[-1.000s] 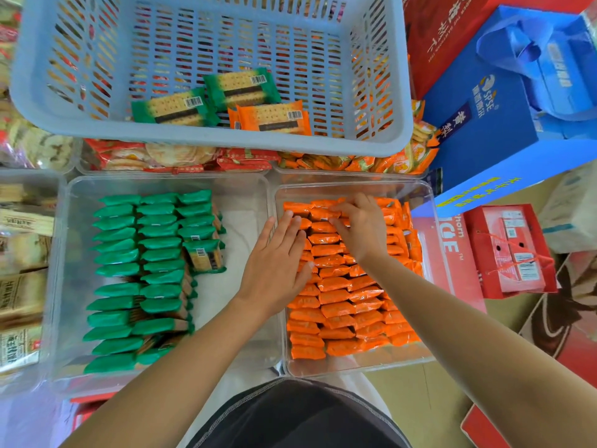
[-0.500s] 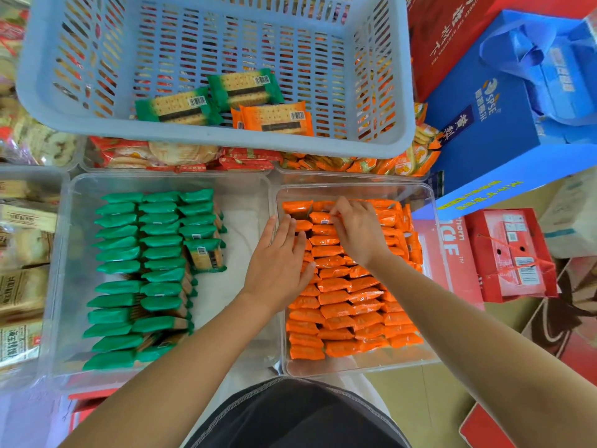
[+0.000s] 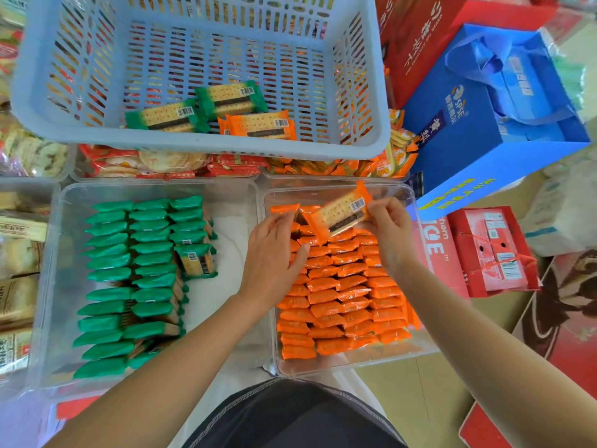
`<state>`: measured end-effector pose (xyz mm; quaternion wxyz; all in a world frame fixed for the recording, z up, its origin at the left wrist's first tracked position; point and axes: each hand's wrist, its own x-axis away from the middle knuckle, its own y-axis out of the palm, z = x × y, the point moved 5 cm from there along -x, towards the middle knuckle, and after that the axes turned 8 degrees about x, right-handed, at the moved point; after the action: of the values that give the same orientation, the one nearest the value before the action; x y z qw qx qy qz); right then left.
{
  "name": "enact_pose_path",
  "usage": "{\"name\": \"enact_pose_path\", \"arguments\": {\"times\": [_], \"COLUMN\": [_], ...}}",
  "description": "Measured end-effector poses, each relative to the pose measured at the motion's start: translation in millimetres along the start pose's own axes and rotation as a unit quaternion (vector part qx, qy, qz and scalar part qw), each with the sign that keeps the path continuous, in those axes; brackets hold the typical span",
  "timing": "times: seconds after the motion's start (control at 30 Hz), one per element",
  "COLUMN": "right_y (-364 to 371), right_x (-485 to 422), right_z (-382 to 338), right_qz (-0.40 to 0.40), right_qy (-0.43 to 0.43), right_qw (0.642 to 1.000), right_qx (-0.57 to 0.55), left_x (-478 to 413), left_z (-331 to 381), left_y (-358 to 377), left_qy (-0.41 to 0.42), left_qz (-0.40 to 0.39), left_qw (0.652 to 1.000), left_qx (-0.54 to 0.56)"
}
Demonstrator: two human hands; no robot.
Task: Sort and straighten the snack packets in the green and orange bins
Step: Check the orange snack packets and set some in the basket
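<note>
Two clear bins sit side by side. The left bin (image 3: 64,286) holds rows of green packets (image 3: 129,273) standing on edge. The right bin (image 3: 416,354) is packed with rows of orange packets (image 3: 342,302). My right hand (image 3: 389,231) pinches one orange packet (image 3: 339,213) by its right end and holds it tilted above the far rows. My left hand (image 3: 274,253) rests on the left side of the orange rows, fingers slightly bent, fingertips near the lifted packet's left end.
A blue slotted basket (image 3: 48,124) lies beyond the bins with two green packets (image 3: 200,108) and an orange one (image 3: 258,124) inside. Other snack trays line the left. A blue gift bag (image 3: 491,124) and red boxes (image 3: 491,250) stand at the right.
My right hand has lifted one orange packet out of the far rows and turned it face up. My left hand has slid forward onto the orange rows.
</note>
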<state>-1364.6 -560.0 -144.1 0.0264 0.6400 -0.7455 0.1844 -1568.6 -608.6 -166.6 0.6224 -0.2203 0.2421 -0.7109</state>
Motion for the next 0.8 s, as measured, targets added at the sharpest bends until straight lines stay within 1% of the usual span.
{"name": "enact_pose_path", "arguments": {"times": [0.03,0.1,0.17,0.2,0.3,0.33,0.4,0.47,0.57,0.63,0.73,0.8], "right_y": [-1,-1,-2,-2,-7,-9,-11,-14,-16,-17,-20,-21], "right_x": [5,17,26,30,39,42,45,48,56,60,65,68], "right_z": [2,5,7,6,2,1,3,6,11,15,19,18], "right_qz": [-0.006,-0.023,-0.034,-0.036,-0.048,-0.054,-0.063,-0.074,-0.085,-0.082,-0.072,-0.069], "right_qy": [0.021,0.053,0.076,0.081,0.055,0.049,0.058,0.082,0.106,0.122,0.132,0.131], "right_qw": [0.999,0.996,0.992,0.992,0.997,0.997,0.995,0.991,0.984,0.981,0.980,0.980], "right_qx": [-0.031,-0.073,-0.093,-0.092,-0.040,-0.031,-0.043,-0.073,-0.111,-0.129,-0.134,-0.136], "left_x": [-1,-3,-2,0,6,9,15,20,26,29,34,39], "left_z": [4,11,12,11,5,4,4,5,6,8,11,16], "left_y": [-3,-4,-2,-1,2,3,4,2,3,4,5,4], "left_qy": [-0.027,-0.097,-0.152,-0.165,-0.171,-0.173,-0.179,-0.176,-0.177,-0.174,-0.147,-0.091], "left_qz": [0.018,0.020,0.017,0.018,-0.005,-0.018,-0.026,-0.020,-0.021,-0.023,-0.031,-0.046], "left_qw": [0.997,0.978,0.953,0.943,0.918,0.904,0.879,0.870,0.868,0.874,0.903,0.939], "left_qx": [0.065,0.182,0.261,0.289,0.359,0.390,0.441,0.461,0.464,0.453,0.403,0.328]}}
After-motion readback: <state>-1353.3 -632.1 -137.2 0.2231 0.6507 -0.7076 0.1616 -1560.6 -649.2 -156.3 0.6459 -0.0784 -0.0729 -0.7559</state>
